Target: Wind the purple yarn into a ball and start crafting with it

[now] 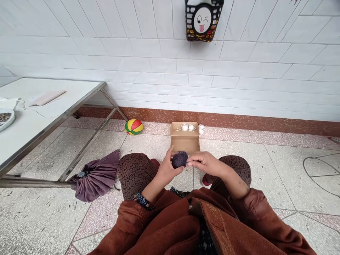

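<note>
A ball of dark purple yarn (180,160) is held between my knees, above the floor. My left hand (168,167) is closed round its left side, thumb and fingers cupping it. Pinched at the ball's right edge, my right hand (205,163) seems to have the yarn's strand between thumb and forefinger; the strand itself is too thin to make out well. Just beyond my hands an open cardboard box (185,141) lies on the floor. Small balls of white yarn (188,127) rest on its raised far flap, and another white bundle (201,129) is beside it.
A metal-framed table (79,92) stands at the left, with a folded cloth and a plate on it. Below are a folded purple umbrella (98,175) and a colourful ball (134,126). A black basket (204,21) hangs on the tiled wall. A wire ring (322,175) lies at right.
</note>
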Demonstrator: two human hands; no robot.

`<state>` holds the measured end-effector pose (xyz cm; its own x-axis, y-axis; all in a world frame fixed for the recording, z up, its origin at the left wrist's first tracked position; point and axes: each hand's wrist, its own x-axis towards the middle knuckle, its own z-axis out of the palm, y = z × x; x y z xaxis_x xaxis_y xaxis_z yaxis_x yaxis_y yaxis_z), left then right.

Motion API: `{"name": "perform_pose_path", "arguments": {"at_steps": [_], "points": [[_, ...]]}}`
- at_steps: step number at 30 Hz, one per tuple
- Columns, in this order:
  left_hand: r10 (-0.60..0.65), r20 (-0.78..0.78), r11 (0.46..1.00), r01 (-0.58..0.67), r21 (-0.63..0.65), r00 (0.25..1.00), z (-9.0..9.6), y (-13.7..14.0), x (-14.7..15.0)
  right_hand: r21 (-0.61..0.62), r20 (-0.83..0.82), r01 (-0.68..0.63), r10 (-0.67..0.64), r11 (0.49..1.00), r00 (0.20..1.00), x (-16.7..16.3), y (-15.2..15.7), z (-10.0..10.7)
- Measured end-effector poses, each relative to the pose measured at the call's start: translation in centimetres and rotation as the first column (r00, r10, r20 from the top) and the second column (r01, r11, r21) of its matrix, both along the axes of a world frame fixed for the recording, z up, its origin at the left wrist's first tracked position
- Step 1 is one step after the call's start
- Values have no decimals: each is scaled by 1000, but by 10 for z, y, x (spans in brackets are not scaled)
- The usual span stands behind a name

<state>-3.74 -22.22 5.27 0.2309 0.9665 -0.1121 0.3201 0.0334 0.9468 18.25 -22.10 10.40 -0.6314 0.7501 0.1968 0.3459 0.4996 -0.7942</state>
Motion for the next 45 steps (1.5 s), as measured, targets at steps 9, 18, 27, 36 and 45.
{"name": "perform_pose_path", "arguments": {"at_steps": [9,18,27,36,45], "points": [[-368,369,911,411,-41,853,10,-19,2,-221,-71,-10,-5,975,997,-14,42,-31],[90,581,952,101,-289,809,2,-11,-3,-195,-16,282,-290,939,957,1,3,-80],[179,276,971,-124,-205,944,-11,-8,-1,-87,-8,82,-83,993,996,-9,-22,-36],[-420,115,904,426,-33,900,-2,-22,0,-114,-83,19,-28,993,996,-5,10,-37],[-66,540,954,211,-212,839,2,-15,-13,-162,10,185,-186,969,983,-14,-28,-89]]}}
